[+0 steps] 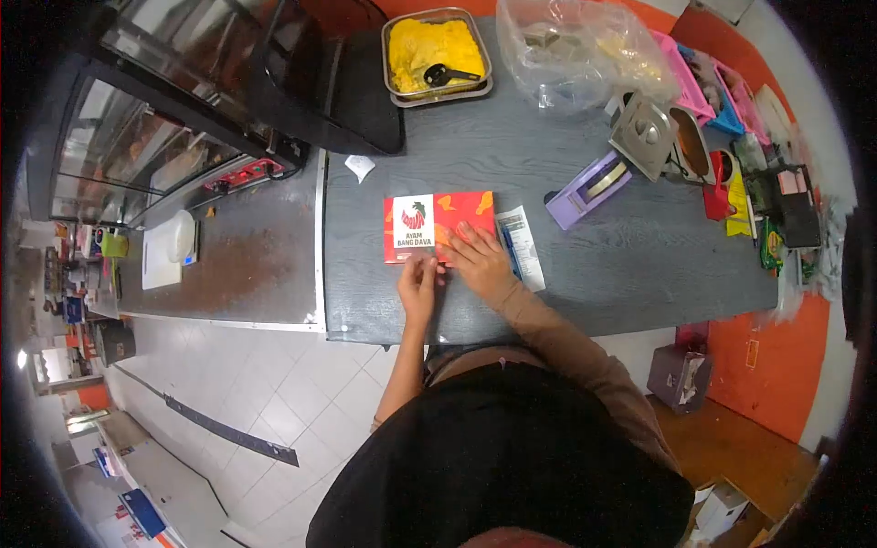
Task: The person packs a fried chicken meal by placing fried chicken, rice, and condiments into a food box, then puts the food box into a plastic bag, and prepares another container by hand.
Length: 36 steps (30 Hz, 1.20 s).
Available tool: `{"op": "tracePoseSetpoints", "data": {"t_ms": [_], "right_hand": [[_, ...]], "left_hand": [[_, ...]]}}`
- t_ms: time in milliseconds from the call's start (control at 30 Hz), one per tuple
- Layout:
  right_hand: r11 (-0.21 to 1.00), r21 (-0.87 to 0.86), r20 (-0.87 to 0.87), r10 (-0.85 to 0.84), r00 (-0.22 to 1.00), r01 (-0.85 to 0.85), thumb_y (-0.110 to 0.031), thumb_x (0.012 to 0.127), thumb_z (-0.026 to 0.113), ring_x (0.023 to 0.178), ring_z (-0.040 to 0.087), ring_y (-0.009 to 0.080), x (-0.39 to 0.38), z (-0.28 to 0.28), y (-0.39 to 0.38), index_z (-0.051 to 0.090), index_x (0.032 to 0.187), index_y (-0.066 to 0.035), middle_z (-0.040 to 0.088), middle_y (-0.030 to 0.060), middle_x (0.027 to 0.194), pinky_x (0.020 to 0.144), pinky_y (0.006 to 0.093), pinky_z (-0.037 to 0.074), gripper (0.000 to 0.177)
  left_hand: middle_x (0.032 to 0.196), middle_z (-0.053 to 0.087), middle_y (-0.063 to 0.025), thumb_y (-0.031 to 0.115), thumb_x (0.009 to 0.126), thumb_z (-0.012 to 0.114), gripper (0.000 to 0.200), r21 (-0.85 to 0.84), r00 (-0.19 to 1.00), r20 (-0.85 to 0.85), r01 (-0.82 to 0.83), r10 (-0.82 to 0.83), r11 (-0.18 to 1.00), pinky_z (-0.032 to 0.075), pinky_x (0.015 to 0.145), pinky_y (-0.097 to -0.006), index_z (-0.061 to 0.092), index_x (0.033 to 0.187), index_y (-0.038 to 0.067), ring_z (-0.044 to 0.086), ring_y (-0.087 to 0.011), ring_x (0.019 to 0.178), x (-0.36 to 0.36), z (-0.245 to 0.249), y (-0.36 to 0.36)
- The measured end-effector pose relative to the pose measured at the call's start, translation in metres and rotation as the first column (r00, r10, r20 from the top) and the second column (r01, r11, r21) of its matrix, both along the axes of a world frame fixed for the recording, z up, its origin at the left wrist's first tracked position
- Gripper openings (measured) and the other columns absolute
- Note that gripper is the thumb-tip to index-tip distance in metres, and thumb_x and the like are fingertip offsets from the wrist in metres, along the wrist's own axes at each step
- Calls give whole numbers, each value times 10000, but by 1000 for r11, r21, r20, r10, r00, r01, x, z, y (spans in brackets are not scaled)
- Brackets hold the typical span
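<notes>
A red and orange cardboard food box (466,208) with a white "Ayam Bang Dava" label lies closed on the dark table in front of me. Fingers of my left hand (417,287) are bent together at its front edge, gripping the lower part of the front side. Across the right half of the lid, my right hand (480,264) lies flat with its fingers stretched out. A printed paper receipt (523,245) rests just right of the box, with a blue pen-like item partly hidden by my right hand.
A purple tape dispenser (585,194) stands right of the box. Behind are a tray of yellow food (429,46) with a black scoop, a clear plastic bag (566,55) and a metal lidded container (643,135). Left are a crumpled paper (359,167) and a glass display case (119,146).
</notes>
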State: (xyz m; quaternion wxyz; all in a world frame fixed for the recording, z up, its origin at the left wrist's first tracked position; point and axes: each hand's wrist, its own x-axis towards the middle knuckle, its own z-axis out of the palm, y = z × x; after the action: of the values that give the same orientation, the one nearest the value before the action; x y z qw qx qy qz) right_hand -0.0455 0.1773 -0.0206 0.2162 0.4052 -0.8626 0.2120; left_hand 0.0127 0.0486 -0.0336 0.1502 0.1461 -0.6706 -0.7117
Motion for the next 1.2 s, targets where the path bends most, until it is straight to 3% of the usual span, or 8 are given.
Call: {"op": "tracePoseSetpoints", "data": {"t_ms": [200, 333, 567, 733, 900, 1000, 1100, 1200], "right_hand": [[959, -268, 220, 150, 964, -88, -142, 705, 526, 1103, 377, 252, -2, 1, 16, 498, 1077, -88, 425, 86, 1179, 902, 361, 311, 377], [907, -201, 364, -282, 888, 371, -86, 738, 485, 1102, 372, 264, 8, -4, 73, 499, 1085, -94, 415, 112, 1181, 898, 380, 306, 347], [871, -116, 459, -380, 803, 478, -4, 710, 441, 1041, 396, 324, 37, -31, 158, 555, 950, -53, 440, 160, 1118, 869, 353, 329, 270], [782, -187, 445, -473, 761, 595, 66, 606, 407, 856, 488, 320, 51, -31, 184, 582, 846, -37, 500, 174, 954, 754, 356, 397, 314], [646, -315, 568, -458, 683, 695, 110, 517, 408, 812, 497, 271, 72, -40, 196, 593, 778, -43, 481, 155, 898, 665, 307, 429, 355], [632, -276, 523, -534, 665, 724, 112, 525, 430, 777, 503, 206, 74, -38, 207, 603, 795, -70, 488, 122, 857, 654, 273, 425, 369], [706, -195, 749, -342, 568, 681, 96, 561, 436, 807, 510, 169, 75, -15, 207, 596, 863, -49, 514, 114, 916, 662, 267, 428, 371], [502, -440, 877, 420, 235, 745, 101, 590, 412, 898, 513, 234, 60, 33, 190, 522, 987, 35, 544, 143, 918, 781, 285, 404, 417]], "left_hand": [[505, 519, -28, 81, 799, 497, 296, -254, 991, 127, 70, -39, 965, 390, 390, -222, 511, 1082, 166, 466, -84, 403, 4, -11, -4], [439, 465, -66, 210, 708, 619, 394, -701, 960, 275, 243, -61, 671, 389, 405, -302, 503, 1084, 194, 472, -154, 374, 7, 24, -2], [705, 518, -84, 229, 748, 566, 301, -721, 782, -218, 274, -583, 636, 447, 516, -262, 534, 971, 30, 521, -120, 603, -112, 59, 113], [726, 533, -59, 229, 737, 582, 246, 104, 353, 447, 892, -822, 440, 456, 421, -238, 556, 884, 34, 528, -126, 543, -179, 55, 154], [844, 574, -88, 174, 730, 575, 145, 412, 502, 202, 735, -841, 538, 472, 626, -290, 570, 759, 32, 552, -167, 674, -137, 14, 127], [889, 585, -114, 138, 738, 541, 151, -343, 740, -211, 556, -639, 757, 433, 695, -296, 566, 693, -4, 558, -192, 737, -119, -7, 140], [866, 577, -168, 113, 757, 486, 173, -300, 868, 184, 496, -461, 815, 420, 660, -283, 536, 693, -39, 565, -203, 770, -119, 1, 142], [749, 542, -194, 141, 779, 466, 198, -347, 910, 53, 404, -412, 846, 397, 593, -342, 531, 734, -41, 532, -285, 671, -104, 4, 126]]}}
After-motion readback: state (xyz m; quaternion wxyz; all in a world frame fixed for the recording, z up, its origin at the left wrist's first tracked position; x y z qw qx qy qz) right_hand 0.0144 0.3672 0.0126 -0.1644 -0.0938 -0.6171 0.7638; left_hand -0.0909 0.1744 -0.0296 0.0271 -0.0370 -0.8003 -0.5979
